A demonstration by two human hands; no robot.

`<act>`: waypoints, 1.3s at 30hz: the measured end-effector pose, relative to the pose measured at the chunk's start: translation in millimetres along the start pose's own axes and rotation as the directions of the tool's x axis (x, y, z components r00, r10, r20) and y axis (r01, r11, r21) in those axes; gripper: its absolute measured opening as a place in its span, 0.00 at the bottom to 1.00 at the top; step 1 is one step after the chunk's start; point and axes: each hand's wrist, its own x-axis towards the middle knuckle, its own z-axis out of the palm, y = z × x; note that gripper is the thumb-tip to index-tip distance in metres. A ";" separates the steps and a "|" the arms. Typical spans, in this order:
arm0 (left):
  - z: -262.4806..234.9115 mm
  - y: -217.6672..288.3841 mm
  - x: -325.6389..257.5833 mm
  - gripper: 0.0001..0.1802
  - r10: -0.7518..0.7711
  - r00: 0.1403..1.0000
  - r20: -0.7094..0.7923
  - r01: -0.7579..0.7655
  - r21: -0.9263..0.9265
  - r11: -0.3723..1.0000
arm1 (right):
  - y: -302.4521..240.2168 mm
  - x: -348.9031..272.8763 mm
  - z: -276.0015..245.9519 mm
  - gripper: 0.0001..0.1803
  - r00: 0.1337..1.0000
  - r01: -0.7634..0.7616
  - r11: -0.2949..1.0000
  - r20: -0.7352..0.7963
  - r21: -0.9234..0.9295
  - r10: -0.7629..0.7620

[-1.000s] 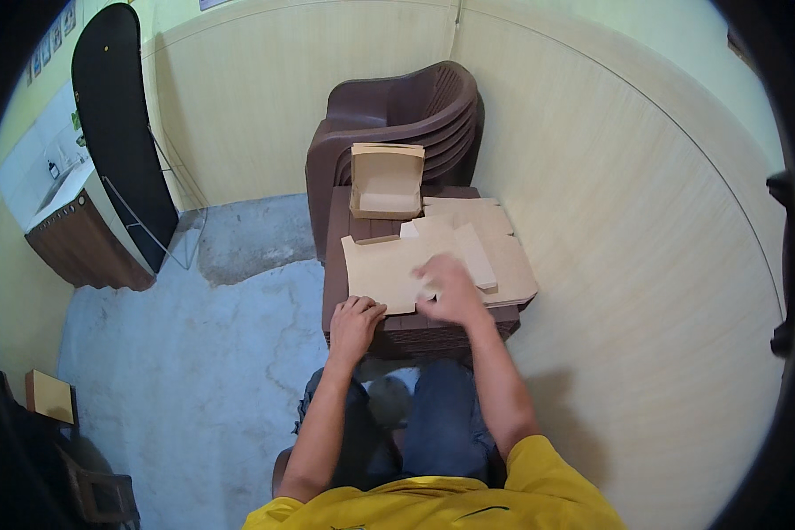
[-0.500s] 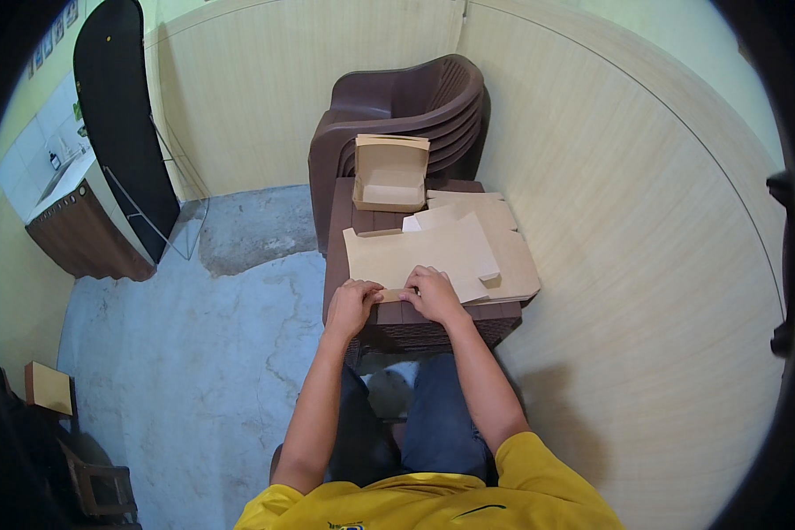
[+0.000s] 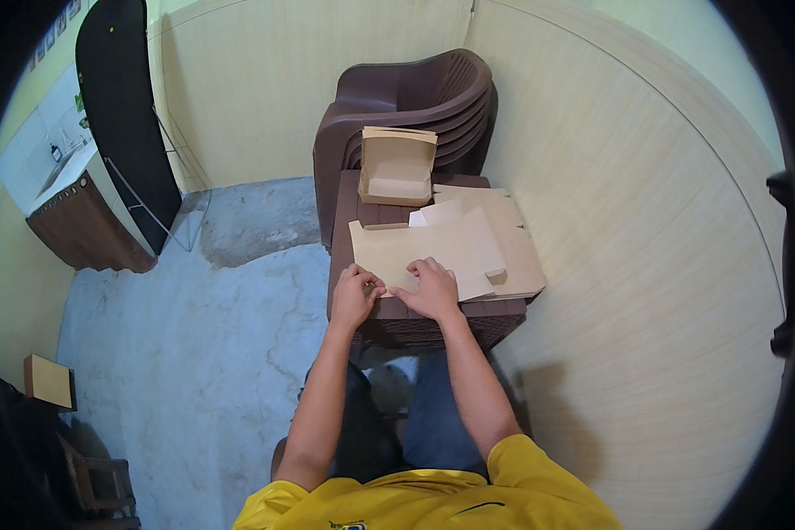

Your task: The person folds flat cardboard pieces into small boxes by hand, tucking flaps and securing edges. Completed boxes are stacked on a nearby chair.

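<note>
A flat, unfolded tan cardboard box blank lies on top of a stack of similar blanks on a dark brown plastic table. My left hand grips the blank's near left corner. Beside it my right hand presses on the blank's near edge, fingers bent over the cardboard. The two hands almost touch. An assembled open cardboard box stands at the table's far end.
Stacked brown plastic chairs stand behind the table in the corner of cream panelled walls. A tall black board leans at the left near a sink counter. A small cardboard box sits on the grey concrete floor.
My right hand has come from the middle of the blank to its near edge. My left hand rose from the table's edge onto the near left corner of the blank.
</note>
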 end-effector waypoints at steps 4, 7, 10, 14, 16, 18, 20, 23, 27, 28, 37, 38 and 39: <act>-1.7 -6.7 1.7 0.09 0.023 1.000 0.019 -0.022 -0.018 1.000 | -16.5 6.6 -3.5 0.42 0.996 -0.073 0.991 0.046 -0.111 0.079; -1.4 -6.7 2.5 0.11 0.023 1.000 -0.011 -0.024 -0.050 0.998 | -17.9 14.8 -6.2 0.43 0.985 -0.115 0.988 0.115 -0.100 0.126; -1.3 0.3 4.7 0.16 -0.044 0.999 0.008 0.044 0.001 0.999 | -15.3 23.9 -4.8 0.43 0.981 -0.115 0.993 0.153 -0.042 0.120; 0.3 18.2 1.3 0.19 -0.157 0.988 -0.009 0.155 0.236 0.959 | -6.7 27.5 -2.1 0.42 0.978 -0.120 0.993 0.172 0.005 0.118; -3.3 23.3 -1.4 0.19 -0.174 0.985 -0.001 0.168 0.262 0.950 | -2.5 26.8 -1.4 0.41 0.975 -0.129 0.990 0.190 0.061 0.116; -5.5 25.7 0.6 0.18 -0.177 0.984 0.008 0.168 0.272 0.948 | 7.2 28.0 -6.3 0.39 0.959 -0.192 0.970 0.239 0.147 0.154; -6.1 24.6 1.7 0.17 -0.174 0.984 0.032 0.161 0.257 0.953 | 13.3 26.5 -7.3 0.38 0.971 -0.137 0.977 0.217 0.163 0.100; -10.6 16.8 2.8 0.15 -0.193 0.977 0.088 0.171 0.206 0.964 | 17.4 28.8 -8.0 0.37 0.971 -0.096 0.979 0.234 0.182 0.052; -12.2 9.9 3.1 0.14 -0.130 0.988 0.082 0.117 0.147 0.982 | 21.8 26.3 -10.8 0.39 0.965 -0.057 0.980 0.263 0.190 0.005; -12.4 8.9 2.3 0.14 -0.131 0.988 0.086 0.118 0.140 0.983 | 22.4 25.6 -10.8 0.39 0.967 -0.037 0.977 0.256 0.210 -0.018; -16.1 3.1 8.1 0.15 -0.204 0.960 0.191 0.186 0.111 0.976 | 30.1 31.0 -12.7 0.33 0.952 -0.077 0.958 0.306 0.275 -0.011; -18.1 1.4 6.8 0.16 -0.199 0.959 0.201 0.181 0.108 0.978 | 31.4 31.2 -11.5 0.32 0.953 -0.077 0.958 0.303 0.276 -0.010; -21.1 -0.5 3.0 0.18 -0.140 0.968 0.207 0.128 0.071 0.989 | 32.2 30.1 -9.9 0.31 0.951 -0.085 0.959 0.309 0.269 -0.003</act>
